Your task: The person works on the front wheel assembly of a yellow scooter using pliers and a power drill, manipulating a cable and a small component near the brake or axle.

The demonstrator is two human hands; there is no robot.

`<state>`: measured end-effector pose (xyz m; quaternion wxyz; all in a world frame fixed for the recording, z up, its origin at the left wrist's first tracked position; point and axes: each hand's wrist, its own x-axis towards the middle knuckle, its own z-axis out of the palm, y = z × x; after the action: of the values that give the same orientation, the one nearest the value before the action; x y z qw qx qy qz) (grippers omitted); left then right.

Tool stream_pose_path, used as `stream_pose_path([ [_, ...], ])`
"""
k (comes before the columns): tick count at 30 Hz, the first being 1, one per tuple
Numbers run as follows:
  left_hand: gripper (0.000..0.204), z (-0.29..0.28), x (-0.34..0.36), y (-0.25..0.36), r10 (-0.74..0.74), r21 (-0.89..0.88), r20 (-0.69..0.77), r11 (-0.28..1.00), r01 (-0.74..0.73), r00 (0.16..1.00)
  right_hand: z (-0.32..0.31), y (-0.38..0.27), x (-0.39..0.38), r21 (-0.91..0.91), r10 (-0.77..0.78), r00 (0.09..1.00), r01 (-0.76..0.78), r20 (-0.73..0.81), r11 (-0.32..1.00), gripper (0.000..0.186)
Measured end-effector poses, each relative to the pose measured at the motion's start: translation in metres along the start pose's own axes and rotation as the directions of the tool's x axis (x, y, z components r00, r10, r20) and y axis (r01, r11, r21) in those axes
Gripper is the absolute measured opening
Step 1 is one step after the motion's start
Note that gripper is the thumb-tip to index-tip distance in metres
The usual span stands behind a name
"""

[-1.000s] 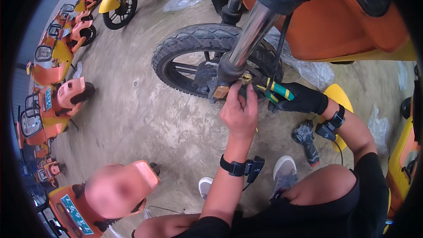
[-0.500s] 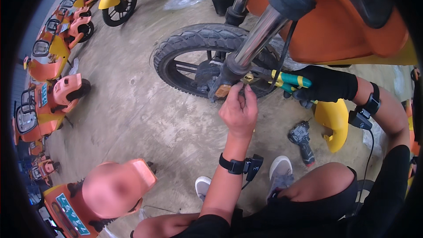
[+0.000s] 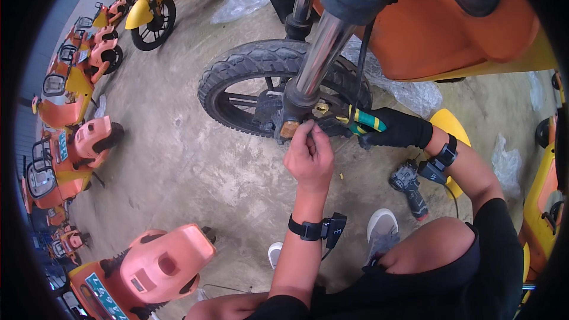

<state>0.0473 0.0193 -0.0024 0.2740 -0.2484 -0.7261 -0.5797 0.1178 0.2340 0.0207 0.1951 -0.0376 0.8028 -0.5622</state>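
Observation:
My right hand, in a black glove, is closed round pliers with green and yellow handles. Their dark jaws point left, close by my left fingertips, just below a small brass-coloured fitting on the fork. My bare left hand pinches thumb and fingers together at the fork's lower end; whatever lies between them is too small to make out. Beside those fingertips is an orange reflector. The shiny fork leg slants down to the hub of a black front wheel.
A cordless drill lies on the concrete floor below my right forearm, near a yellow fender. Clear plastic wrap lies behind the wheel. Orange and yellow scooters line the left, with one pink-orange front panel close by.
The view has shifted, moving the wheel slightly left. The pliers and my left fingertips have dropped a little below the brass-coloured fitting. My right forearm has swung inward.

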Motion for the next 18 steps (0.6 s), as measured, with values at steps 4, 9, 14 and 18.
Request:
stream_pose_path([
  [4,0.017,-0.003,-0.001,-0.002,-0.026,-0.005,-0.009,1.000,0.026,1.000,0.000,0.001,0.003,-0.021,-0.092,0.996,0.092,-0.011,0.996,0.057],
  [9,0.015,-0.004,0.001,-0.002,-0.006,-0.004,0.003,1.000,0.006,1.000,0.010,0.000,0.000,0.037,-0.093,0.995,0.094,-0.024,0.995,0.068],
  [14,0.014,-0.006,0.000,0.000,-0.037,-0.012,0.059,0.999,0.037,0.998,0.015,0.001,-0.009,0.134,-0.144,0.987,0.152,-0.064,0.979,0.070],
  [18,0.014,-0.007,-0.001,0.001,-0.032,0.010,0.050,0.999,0.032,0.998,0.015,-0.006,-0.016,0.071,-0.159,0.984,0.164,-0.079,0.984,0.066],
])
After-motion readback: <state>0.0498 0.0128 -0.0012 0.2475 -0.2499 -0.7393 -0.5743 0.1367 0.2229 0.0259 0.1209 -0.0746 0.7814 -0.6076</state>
